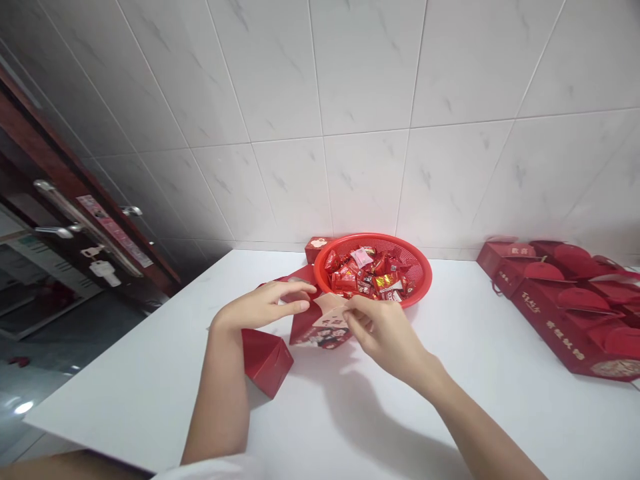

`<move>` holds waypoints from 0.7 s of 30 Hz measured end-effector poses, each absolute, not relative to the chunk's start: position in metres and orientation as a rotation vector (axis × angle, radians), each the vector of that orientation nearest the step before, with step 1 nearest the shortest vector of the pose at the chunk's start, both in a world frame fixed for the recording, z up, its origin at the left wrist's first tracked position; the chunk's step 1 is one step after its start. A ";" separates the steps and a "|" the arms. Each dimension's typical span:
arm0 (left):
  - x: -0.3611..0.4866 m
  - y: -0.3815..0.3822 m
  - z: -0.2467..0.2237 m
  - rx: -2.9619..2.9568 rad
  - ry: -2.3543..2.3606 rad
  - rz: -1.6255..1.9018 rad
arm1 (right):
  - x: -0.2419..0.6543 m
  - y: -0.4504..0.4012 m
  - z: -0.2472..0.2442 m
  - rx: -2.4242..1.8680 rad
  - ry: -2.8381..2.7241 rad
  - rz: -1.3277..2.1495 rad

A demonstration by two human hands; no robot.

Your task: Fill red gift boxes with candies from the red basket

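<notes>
In front of the basket stands a red candy box [311, 327] with a printed picture and a cream flap [333, 312] at its top. My right hand [387, 333] pinches the edge of that flap between thumb and fingers. On the other side of the box, my left hand [267, 303] hovers with fingers stretched and thumb apart, holding nothing. A folded red carton piece [267, 363] lies on the table beside my left wrist. Behind the hands sits a red plastic basket [424, 273] with many wrapped candies [360, 275] in it.
A small red box [318, 248] stands against the tiled wall [370, 173], behind the basket. Several red boxes [555, 313] are grouped at the right of the white table [150, 373]. At the left is a brown door [100, 207] with keys [103, 267] hanging from it.
</notes>
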State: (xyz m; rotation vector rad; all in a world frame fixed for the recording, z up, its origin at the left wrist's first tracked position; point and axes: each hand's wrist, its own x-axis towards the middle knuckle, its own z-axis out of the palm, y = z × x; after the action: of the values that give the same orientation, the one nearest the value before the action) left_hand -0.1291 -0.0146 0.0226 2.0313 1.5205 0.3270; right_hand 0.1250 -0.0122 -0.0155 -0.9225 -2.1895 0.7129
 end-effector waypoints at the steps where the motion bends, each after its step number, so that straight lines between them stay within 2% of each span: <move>1: -0.125 -0.018 0.026 2.076 1.460 0.355 | 0.134 -0.017 -0.007 -0.848 -2.161 0.746; 8: -0.089 -0.026 0.028 2.305 1.212 0.652 | 0.169 -0.022 0.014 -0.724 -2.162 0.666; 14: -0.061 -0.021 0.014 2.287 1.176 0.539 | 0.174 0.000 0.009 -0.753 -2.229 0.795; 21: -0.045 -0.018 0.008 2.243 1.044 0.528 | 0.192 0.005 0.016 -0.831 -2.470 0.694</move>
State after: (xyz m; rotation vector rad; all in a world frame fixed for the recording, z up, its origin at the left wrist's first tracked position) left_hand -0.0448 -0.0180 0.0084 2.2430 1.0437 0.5281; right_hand 0.1920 0.0049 0.0157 -0.8312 -2.4695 0.6941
